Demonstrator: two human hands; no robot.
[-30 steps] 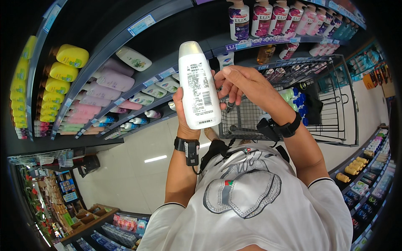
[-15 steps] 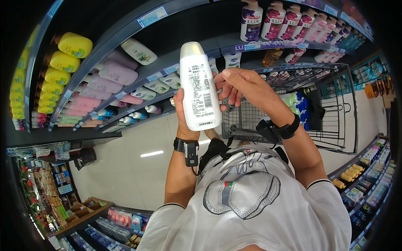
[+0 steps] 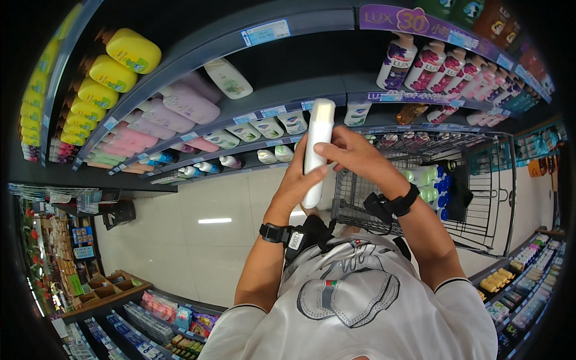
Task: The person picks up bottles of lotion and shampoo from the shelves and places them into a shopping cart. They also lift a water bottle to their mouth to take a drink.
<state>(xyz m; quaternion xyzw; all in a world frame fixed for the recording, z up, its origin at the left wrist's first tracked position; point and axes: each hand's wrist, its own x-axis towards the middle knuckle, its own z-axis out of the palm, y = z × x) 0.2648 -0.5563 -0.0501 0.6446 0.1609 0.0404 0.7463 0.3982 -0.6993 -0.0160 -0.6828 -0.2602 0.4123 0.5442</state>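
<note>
Head view: both hands, left hand (image 3: 298, 180) and right hand (image 3: 354, 153), grip a white bottle (image 3: 316, 150) upright; loosened, it could drop toward the shopping cart (image 3: 480, 180) at 3 o'clock.

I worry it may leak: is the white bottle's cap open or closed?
Closed: the white bottle, held in both hands, shows a flush cap with no raised lid.

I see a smooth white plastic bottle (image 3: 316, 153) with a faint sheen, held between my left hand (image 3: 298, 180) and right hand (image 3: 354, 153). The shopping cart (image 3: 474, 180) is dark metal wire, slightly shiny. The yellow bottles (image 3: 114, 66) and pink bottles (image 3: 180, 105) on the shelf look like glossy plastic. My shirt (image 3: 354, 306) is white cloth, matt. The floor (image 3: 198, 240) is pale, polished tile reflecting ceiling lights. Both wrist straps look matt black.
</note>
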